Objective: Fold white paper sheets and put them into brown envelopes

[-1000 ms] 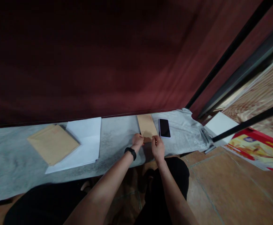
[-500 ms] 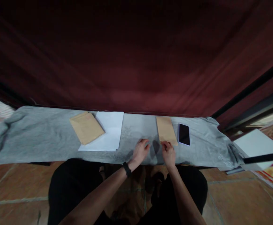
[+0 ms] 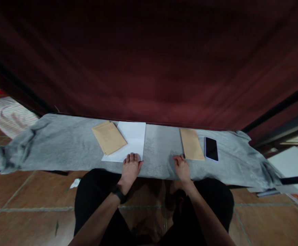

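My left hand [image 3: 130, 169] lies palm down with its fingers on the lower edge of the white paper sheets [image 3: 136, 136]; a dark band circles that wrist. On the left part of the sheets rests a small pile of brown paper envelopes [image 3: 109, 138], set at a slant. My right hand [image 3: 181, 168] hovers or rests on the grey cloth beside the lower left corner of a single brown envelope [image 3: 192, 145]. Its fingers are curled in, and I make out nothing between them.
Grey cloth [image 3: 69, 147] covers the long narrow bench. To the right of the single envelope lies a phone [image 3: 211, 149]. A dark red panel [image 3: 149, 85] rises along the far edge. Striped fabric [image 3: 13, 116] is at the left, a white board [image 3: 292, 164] at the right.
My left hand has moved left from the bare cloth onto the white paper, its fingers flattening out. My right hand has shifted slightly left of the single envelope. The view has turned left.
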{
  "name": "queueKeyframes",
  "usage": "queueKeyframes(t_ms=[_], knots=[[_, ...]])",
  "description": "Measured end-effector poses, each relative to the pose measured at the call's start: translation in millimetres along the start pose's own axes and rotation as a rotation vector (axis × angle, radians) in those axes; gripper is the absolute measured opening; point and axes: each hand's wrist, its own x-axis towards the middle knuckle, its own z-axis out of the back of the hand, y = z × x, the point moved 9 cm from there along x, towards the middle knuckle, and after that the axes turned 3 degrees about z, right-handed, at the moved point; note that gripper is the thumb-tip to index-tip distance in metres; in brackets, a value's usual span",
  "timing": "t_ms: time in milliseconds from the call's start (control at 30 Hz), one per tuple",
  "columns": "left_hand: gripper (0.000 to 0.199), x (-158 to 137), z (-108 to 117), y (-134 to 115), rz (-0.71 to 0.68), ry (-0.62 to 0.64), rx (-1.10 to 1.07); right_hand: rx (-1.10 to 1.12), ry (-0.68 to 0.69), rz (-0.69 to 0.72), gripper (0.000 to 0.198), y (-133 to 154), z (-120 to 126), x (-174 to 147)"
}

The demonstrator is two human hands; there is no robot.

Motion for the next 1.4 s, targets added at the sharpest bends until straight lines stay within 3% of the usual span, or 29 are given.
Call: queueKeyframes(t_ms=[200,367,467,567,700,833,933,1133,1267,1400], knots=[[0.033,9.9,8.7,-3.8,-0.058,0.066,-0.022,0.028,-0.008,-0.008,0.025,1.7,3.9,-1.6],[0.031,5.6,29.4,-18.1,-0.166,-0.009,-0.082,0.253,-0.006,-0.1,0.02,-4.3,4.5,2.2],[0.028,-4.5,41.9,-51.2,-0.255,-0.074,-0.101,0.622,0.049,-0.257,0.018,-10.3,-5.9,7.7],[0.026,-22.7,46.7,-99.7,-0.376,-0.1,-0.136,0.862,0.122,-0.375,0.029,-6.9,-18.3,12.4],[0.023,-50.5,44.6,-156.5,-0.472,-0.093,-0.173,0.932,0.178,-0.399,0.029,-0.4,-23.0,15.9],[0.018,-66.3,41.0,-185.3,-0.522,-0.082,-0.222,0.849,0.122,-0.337,0.018,-6.8,-17.1,22.4],[0.019,-63.5,39.0,-182.6,-0.531,-0.097,-0.332,0.792,0.092,-0.358,0.029,-21.4,-19.5,29.1],[0.041,-28.6,18.8,-135.6,-0.383,-0.148,-0.387,0.627,-0.008,-0.349,0.043,-36.0,-5.8,30.9],[0.053,-0.5,1.0,-120.3,-0.309,-0.141,-0.357,0.332,-0.064,-0.002,0.046,11.3,10.8,29.8],[0.056,29.4,-12.3,-125.0,-0.304,-0.095,-0.341,0.354,0.037,0.141,0.044,52.1,-15.9,36.5]])
